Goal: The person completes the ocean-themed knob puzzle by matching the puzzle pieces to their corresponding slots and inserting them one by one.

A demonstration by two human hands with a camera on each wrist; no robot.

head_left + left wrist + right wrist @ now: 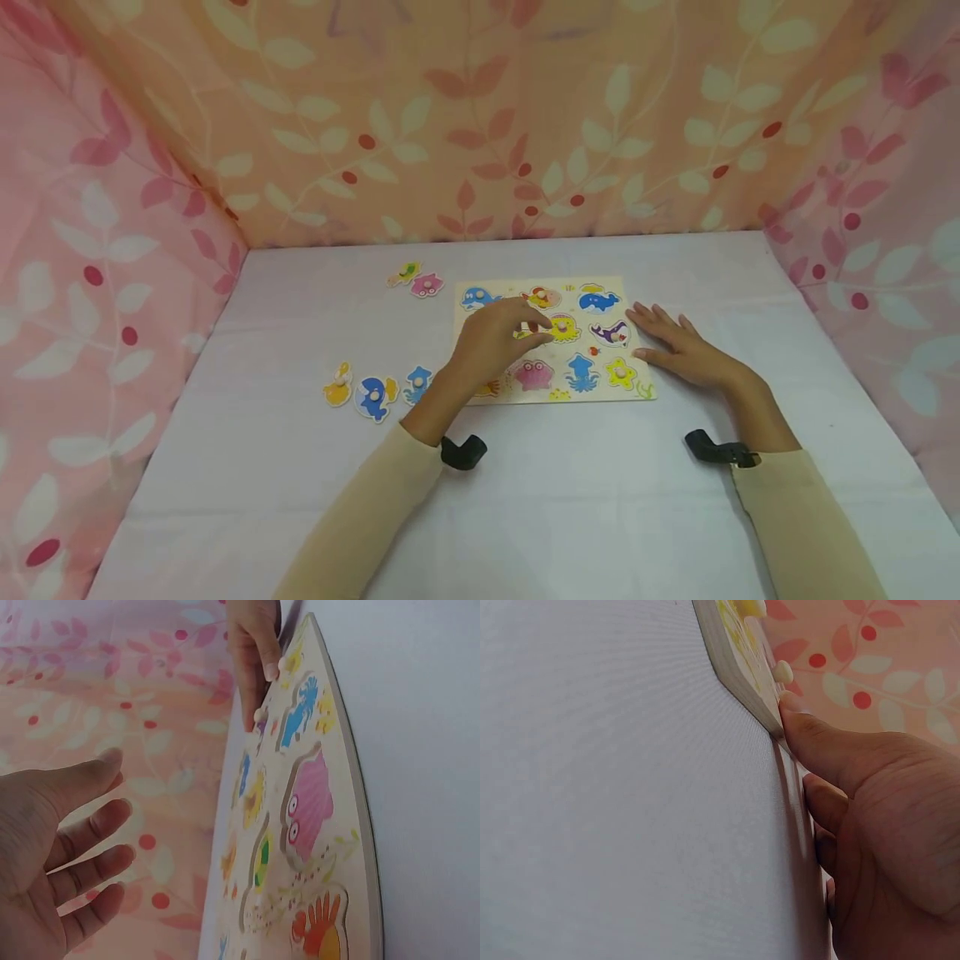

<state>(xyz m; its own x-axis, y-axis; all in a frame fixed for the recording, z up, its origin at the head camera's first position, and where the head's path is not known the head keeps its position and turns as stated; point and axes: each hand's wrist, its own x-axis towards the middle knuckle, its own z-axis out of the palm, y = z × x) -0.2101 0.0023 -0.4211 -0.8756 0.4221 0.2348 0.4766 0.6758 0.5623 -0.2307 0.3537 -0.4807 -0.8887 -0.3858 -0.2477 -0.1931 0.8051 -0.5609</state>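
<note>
Head view: from where I stand, the left hand (491,343) hangs above the left half of the board (517,398), wrist angled inward, fingers bent, a gap between thumb and forefinger. Left wrist view confirms that the fingers are spread, hold nothing and stand clear of the board.

The right hand (678,350) lies beside the board's right edge, palm down, fingers extended and slightly apart. Right wrist view: the thumb (817,742) is at the board's edge; the hand grips nothing. Both forearms wear beige sleeves (367,517), with a black mount (463,452) at each wrist.

Surface: a table (570,508) under white cloth. Room: an orange leaf-print curtain (420,117) behind, pink ones at both sides.

The board lies flat on the far half of the table, between the hands. Its long axis runs left to right before the person. The printed squid (581,372) points its head away from the person. Loose pieces lie left of the board: turtle (408,271) and pink fish (427,286) farther back, dolphin (372,400) nearer.
</note>
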